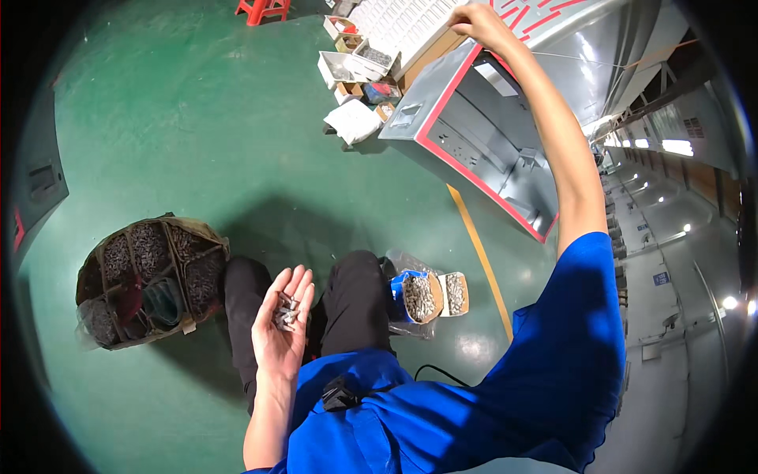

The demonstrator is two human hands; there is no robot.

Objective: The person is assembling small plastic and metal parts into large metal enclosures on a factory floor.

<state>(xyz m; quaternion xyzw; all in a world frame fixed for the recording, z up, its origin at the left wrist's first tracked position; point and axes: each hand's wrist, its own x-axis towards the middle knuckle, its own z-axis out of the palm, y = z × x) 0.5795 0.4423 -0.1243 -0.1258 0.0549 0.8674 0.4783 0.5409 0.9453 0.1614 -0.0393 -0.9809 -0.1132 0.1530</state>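
Observation:
My left hand (280,332) is turned palm up above my lap, its fingers slightly curled. Several small silvery metal fasteners (286,313) rest in the palm; their exact kind is too small to tell. Overhead on the right, my right arm reaches far forward. My right hand (472,22) is bent at the wrist with its fingers drawn together, near the top edge of a grey metal cabinet (442,83) with red-trimmed edges. Whatever those fingers pinch, if anything, is hidden.
A divided bag of dark fasteners (189,253) sits on the green floor at left. Open boxes of silvery fasteners (421,299) stand right of my knees. Small white bins (338,69) cluster beyond, near a white bag (353,121) and a red stool (262,9).

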